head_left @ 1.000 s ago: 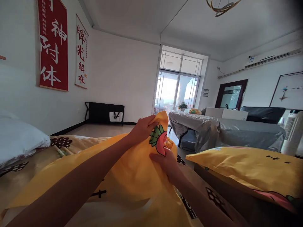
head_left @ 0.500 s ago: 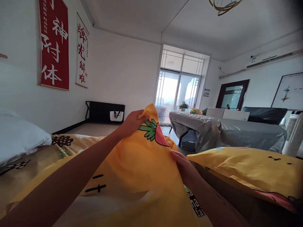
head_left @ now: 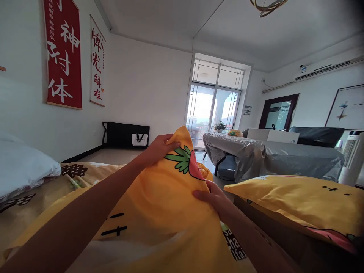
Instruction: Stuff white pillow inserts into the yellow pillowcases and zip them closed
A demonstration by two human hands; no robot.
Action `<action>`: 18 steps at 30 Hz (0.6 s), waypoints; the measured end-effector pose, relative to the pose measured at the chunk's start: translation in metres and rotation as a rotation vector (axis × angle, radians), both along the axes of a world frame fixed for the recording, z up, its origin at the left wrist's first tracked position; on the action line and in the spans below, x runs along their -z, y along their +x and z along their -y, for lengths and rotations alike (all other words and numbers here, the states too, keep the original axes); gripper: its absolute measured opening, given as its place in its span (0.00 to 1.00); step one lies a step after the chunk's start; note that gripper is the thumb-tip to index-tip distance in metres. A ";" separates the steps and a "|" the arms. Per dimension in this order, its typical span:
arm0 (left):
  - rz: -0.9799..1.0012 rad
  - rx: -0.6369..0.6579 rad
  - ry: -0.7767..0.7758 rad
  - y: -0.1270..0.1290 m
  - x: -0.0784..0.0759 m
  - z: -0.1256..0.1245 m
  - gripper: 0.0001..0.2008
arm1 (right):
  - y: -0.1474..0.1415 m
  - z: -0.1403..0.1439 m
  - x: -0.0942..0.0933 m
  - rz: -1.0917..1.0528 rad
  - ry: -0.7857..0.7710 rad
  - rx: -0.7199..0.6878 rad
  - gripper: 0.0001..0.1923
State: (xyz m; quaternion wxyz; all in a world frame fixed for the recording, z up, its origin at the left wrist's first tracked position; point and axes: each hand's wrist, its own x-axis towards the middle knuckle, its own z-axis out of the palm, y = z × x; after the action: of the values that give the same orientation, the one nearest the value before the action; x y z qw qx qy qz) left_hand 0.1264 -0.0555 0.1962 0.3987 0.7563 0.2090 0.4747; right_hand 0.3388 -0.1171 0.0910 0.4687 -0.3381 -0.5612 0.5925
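A yellow pillowcase (head_left: 167, 212) with a pink-and-green fruit print spreads in front of me, one corner raised to a point. My left hand (head_left: 160, 149) pinches it just below that corner, thumb on the near side. Lower down, on the right edge, my right hand (head_left: 212, 195) grips the cloth, its thumb lying over the front and the fingers behind. Whether anything fills the case, I cannot tell. A similar yellow pillow (head_left: 298, 201) lies to the right, plump and apart from my hands.
A white pillow (head_left: 25, 163) lies at left on a brown patterned sheet (head_left: 93, 170). Farther off, a table under plastic sheeting (head_left: 298, 161) bears boxes and a potted plant (head_left: 220, 127). A black folded frame (head_left: 122, 134) leans by the wall with a white bag (head_left: 140, 139).
My right thumb has come over onto the front of the pillowcase, and the right hand sits slightly farther in on its edge. My left hand keeps its hold near the corner.
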 end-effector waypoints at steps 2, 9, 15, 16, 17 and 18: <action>0.004 0.019 -0.023 0.000 0.002 -0.001 0.17 | 0.003 -0.001 0.001 0.044 -0.019 -0.004 0.28; -0.020 0.084 -0.051 0.007 0.010 -0.002 0.17 | 0.001 0.005 -0.014 0.007 0.026 0.046 0.22; -0.043 0.101 -0.081 0.012 0.015 -0.010 0.19 | -0.003 0.003 -0.018 0.021 0.024 0.050 0.23; -0.068 0.097 -0.073 0.013 0.016 -0.011 0.19 | -0.004 0.001 -0.016 0.012 0.017 0.066 0.23; -0.105 0.063 -0.043 0.013 0.017 -0.012 0.19 | -0.005 -0.001 -0.014 0.006 0.011 0.078 0.23; -0.144 -0.018 0.019 0.012 0.019 -0.012 0.18 | -0.005 -0.003 -0.011 0.002 0.005 0.084 0.24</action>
State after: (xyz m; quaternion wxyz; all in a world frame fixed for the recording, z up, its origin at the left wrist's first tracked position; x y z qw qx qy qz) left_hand 0.1385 -0.0437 0.1774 0.3711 0.7904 0.2394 0.4246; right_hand 0.3340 -0.1142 0.1016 0.4936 -0.3608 -0.5484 0.5705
